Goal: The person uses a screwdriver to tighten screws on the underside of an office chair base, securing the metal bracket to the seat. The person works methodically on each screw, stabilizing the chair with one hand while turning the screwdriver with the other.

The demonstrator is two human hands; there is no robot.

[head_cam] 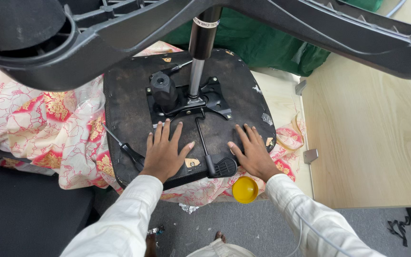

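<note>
Pale wood worktop point(367, 143) is carrying a red, pink and white floral cloth point(48, 133), and an upturned black office-chair seat point(129, 104) is lying on that cloth, underside facing up. At the seat's centre a black metal mechanism plate point(215, 102) is sitting, with a chrome gas cylinder point(197, 76) rising from it to the black star base point(272, 24) overhead. Just left of the cylinder a black knob point(162, 88) is standing on the plate. A thin lever rod point(201, 138) is running from the plate toward the seat's near edge, ending in a black paddle handle point(223, 166).

Left hand point(163, 152) is pressing flat on the seat, left of the rod, fingers spread, grip released, holding nothing. Right hand point(253, 153) is lying flat on the seat, right of the rod, just beside the paddle, grip likewise released. Both sleeves are white. Below the seat's near edge, a yellow round cap point(245, 189) is showing. Behind the seat, green fabric point(262, 47) is bunching.
</note>
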